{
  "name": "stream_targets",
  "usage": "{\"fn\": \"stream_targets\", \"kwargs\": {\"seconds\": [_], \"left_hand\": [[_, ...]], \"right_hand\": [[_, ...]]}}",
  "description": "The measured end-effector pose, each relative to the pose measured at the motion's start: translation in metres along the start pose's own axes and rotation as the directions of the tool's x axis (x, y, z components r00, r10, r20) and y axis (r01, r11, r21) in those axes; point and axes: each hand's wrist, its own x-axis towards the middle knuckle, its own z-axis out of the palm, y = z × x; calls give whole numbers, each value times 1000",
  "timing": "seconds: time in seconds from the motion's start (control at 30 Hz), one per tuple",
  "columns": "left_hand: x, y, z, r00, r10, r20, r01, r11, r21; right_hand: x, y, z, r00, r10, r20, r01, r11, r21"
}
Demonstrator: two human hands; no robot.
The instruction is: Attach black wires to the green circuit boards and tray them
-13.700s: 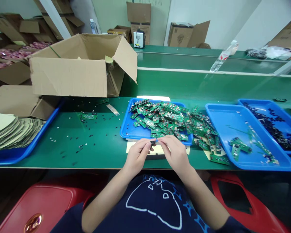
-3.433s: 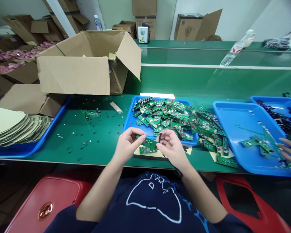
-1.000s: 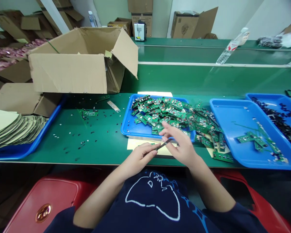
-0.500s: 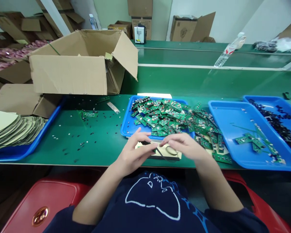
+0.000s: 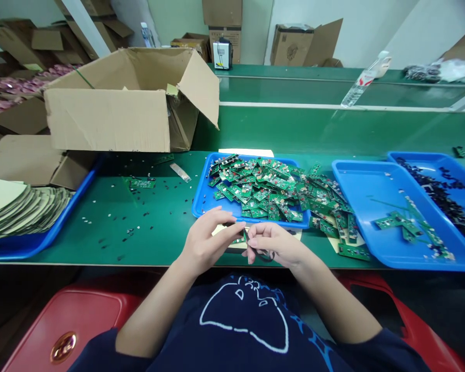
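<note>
My right hand (image 5: 273, 242) is closed round a pair of small dark scissors (image 5: 264, 256), with a looped handle below the fingers and slim blades pointing up toward my left hand. My left hand (image 5: 209, 240) has its fingers pinched together close to the blade tips. A bit of something dark shows at those fingers, too covered to name. Below the hands lies pale paper (image 5: 219, 231) at the table's front edge, with part of a green circuit board (image 5: 238, 240) on it. Just beyond, a blue tray (image 5: 199, 206) carries a heap of green circuit boards (image 5: 251, 188).
More boards (image 5: 335, 209) spill to the right. A second blue tray (image 5: 366, 194) holds a few boards; another (image 5: 401, 157) holds black parts. Small bits are scattered on the green table (image 5: 158, 235). A cardboard box (image 5: 108, 119) and stacked sheets (image 5: 27, 212) stand left.
My right hand has come down and left, and its fingers have closed round the scissors, whose loop hung loosely before. My left hand has shifted slightly left and stays pinched.
</note>
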Motion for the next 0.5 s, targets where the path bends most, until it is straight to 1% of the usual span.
{"fn": "stream_targets", "kwargs": {"seconds": [0.13, 0.2, 0.4, 0.5], "left_hand": [[0, 0, 2, 1000, -10, -18, 10, 1000, -25], [0, 0, 1, 1000, -6, -11, 5, 999, -36], [2, -2, -4, 995, 37, 94, -34, 999, -32], [2, -4, -4, 995, 47, 93, -44, 999, -31]], "right_hand": [[4, 5, -1, 997, 55, 63, -63, 987, 146], [6, 5, -1, 996, 60, 67, -71, 982, 176], [4, 0, -2, 997, 51, 66, -55, 996, 63], [0, -3, -2, 1000, 1, 25, -2, 1000, 30]]}}
